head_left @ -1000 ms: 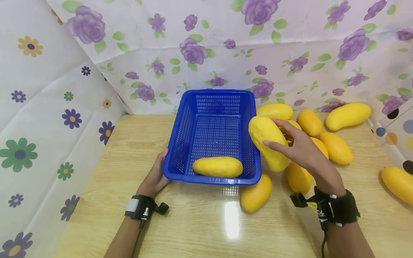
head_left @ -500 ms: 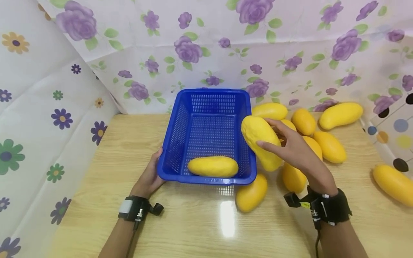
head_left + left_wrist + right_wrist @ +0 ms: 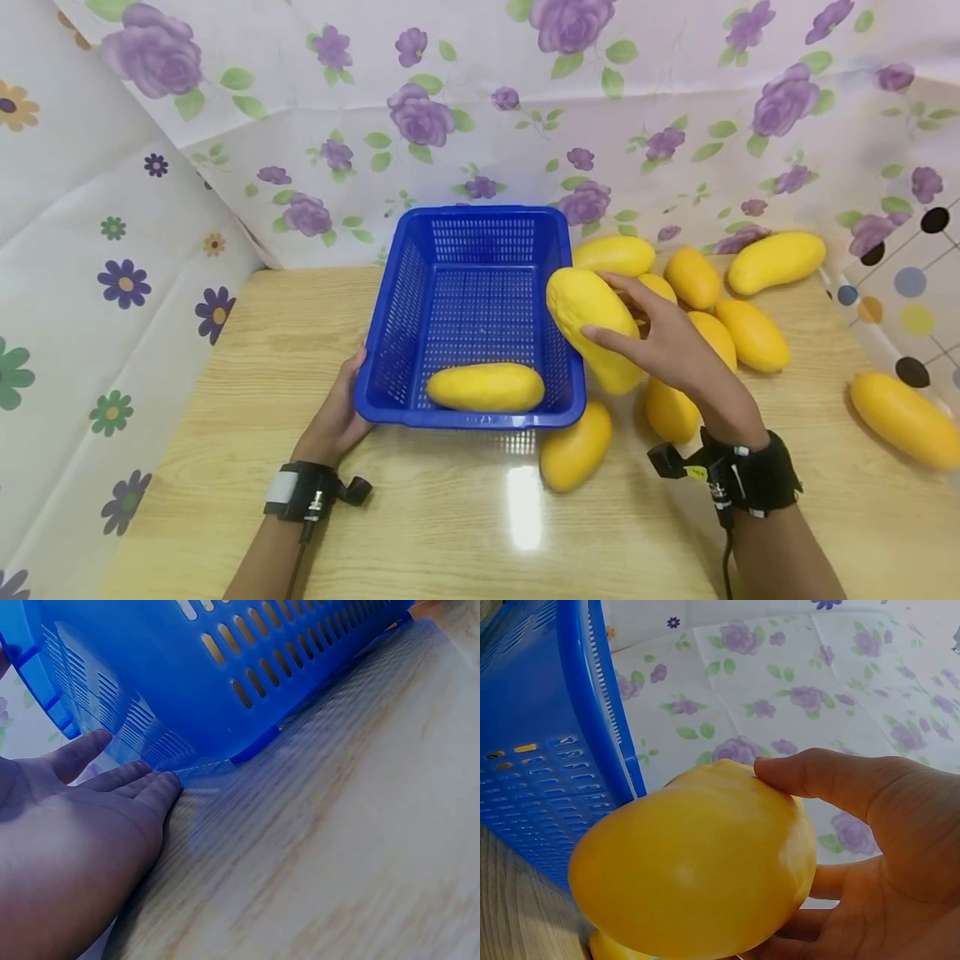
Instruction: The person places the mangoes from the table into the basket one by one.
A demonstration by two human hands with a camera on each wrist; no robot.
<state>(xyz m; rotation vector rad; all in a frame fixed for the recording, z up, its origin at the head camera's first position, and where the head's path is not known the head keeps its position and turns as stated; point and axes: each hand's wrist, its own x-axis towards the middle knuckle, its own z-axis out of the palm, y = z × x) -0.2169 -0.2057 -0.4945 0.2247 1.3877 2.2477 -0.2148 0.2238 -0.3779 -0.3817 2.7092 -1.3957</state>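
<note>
My right hand (image 3: 656, 337) grips a large, lumpy yellow mango (image 3: 592, 329) between thumb and fingers, at the basket's right rim. In the right wrist view, this mango (image 3: 694, 862) fills the middle, with the thumb on its upper end and fingers behind. A blue plastic basket (image 3: 468, 419) with slotted walls stands on the table; one long yellow mango (image 3: 486, 387) lies across its near end. My left hand (image 3: 341, 417) rests against the basket's left side. In the left wrist view, its straight fingers (image 3: 154, 791) touch the outer wall low down near the table.
Several mangoes (image 3: 752, 335) lie grouped right of the basket, partly hidden by my right hand. One mango (image 3: 576, 446) sits by its near right corner, another (image 3: 903, 419) at the far right. A flower-printed cloth (image 3: 315, 150) hangs behind the wooden table (image 3: 420, 517).
The whole scene shifts left in the head view as the camera turns. Both hands stay as they were against the basket, and the right one still holds the mango.
</note>
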